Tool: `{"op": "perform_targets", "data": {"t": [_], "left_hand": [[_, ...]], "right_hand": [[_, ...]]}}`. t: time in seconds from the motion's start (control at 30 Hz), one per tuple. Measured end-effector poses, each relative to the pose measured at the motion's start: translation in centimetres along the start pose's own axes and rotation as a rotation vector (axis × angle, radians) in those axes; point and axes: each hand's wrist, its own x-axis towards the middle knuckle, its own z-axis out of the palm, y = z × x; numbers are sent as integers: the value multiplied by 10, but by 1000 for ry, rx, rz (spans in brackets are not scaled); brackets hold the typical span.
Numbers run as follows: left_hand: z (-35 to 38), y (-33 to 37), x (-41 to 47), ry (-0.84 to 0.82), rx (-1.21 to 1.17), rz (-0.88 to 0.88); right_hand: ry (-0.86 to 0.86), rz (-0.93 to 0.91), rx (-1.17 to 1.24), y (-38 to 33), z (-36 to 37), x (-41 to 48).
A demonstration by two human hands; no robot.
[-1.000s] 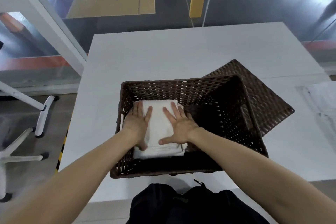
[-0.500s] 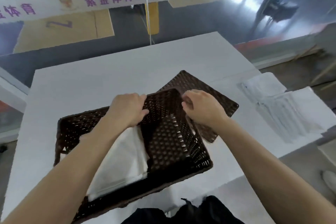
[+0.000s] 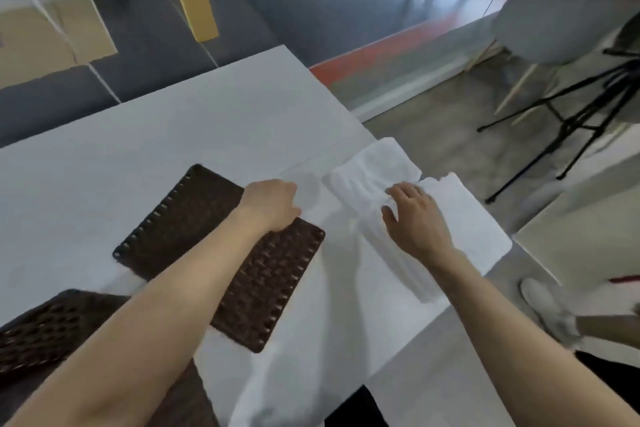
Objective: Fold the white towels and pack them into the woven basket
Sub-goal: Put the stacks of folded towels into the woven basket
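Far left: basket (image 3: 45, 329) at the table's (image 3: 104, 156) near corner, mostly out of frame, contents not visible. The lid (image 3: 187, 218) lies flat near it, off, leaving the mouth free for packing. The left hand (image 3: 272, 204) hovers at the lid's far corner, fingers curled under and hidden; cannot tell if they hold anything. The towels (image 3: 478, 229) lie at the table's right edge, well apart from the basket. The right hand (image 3: 415, 218) is on the rumpled towel (image 3: 367, 170), thumb spread, fingers curling into the cloth, likely to drag it over for folding.
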Motion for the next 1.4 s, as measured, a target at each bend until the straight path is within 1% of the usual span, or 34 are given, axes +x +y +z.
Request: {"op": "perform_targets", "data": {"t": [0.07,0.13,0.2,0.3,0.43,0.57,0.7,0.73,0.77,0.83,0.87,0.9,0.93,1.0,1.03,1.07,1.13,1.23,1.4], "left_hand": [[12,35,54,-35,-90,-42],[26,65,103,-35,-141,-90],[38,89,147,-24,-174,-146],[52,112,199,-29,-249,-216],[61,113,249,-144,-442,-358],[59,96,269,-290,-607,-407],[50,89,257,-312,-681,-446],[49,86,252,-303,-715,-460],[49,82,244,-294,-743,-471],[51,75,228,-259,-780,-484],[51,72,219,-229,-789,-478],[51,69,212,-192,-790,-469],[49,68,205,-149,-793,-453],[42,67,192,-64,-824,-429],[40,66,185,-23,-840,-420],[37,66,178,22,-846,-412],[32,66,163,106,-864,-411],[28,62,139,209,-947,-434],[27,53,96,299,-992,-433]], "right_hand": [[1,72,10,46,15,5],[-96,142,-16,80,35,5],[-190,167,-43,96,56,-2],[-175,138,-48,94,73,-8],[-133,133,-32,88,79,-11],[-98,114,32,90,79,-12],[-110,119,84,87,74,-9],[-77,125,154,88,66,-7],[-2,145,261,94,54,-2],[231,226,438,119,33,11],[279,275,454,139,28,20],[206,325,421,159,22,30],[32,365,378,177,19,40],[-384,475,370,198,21,52],[-540,530,421,200,22,55],[-629,566,478,199,25,54],[-655,566,538,193,30,52],[-657,535,554,177,30,43],[-636,490,517,142,44,4]]}}
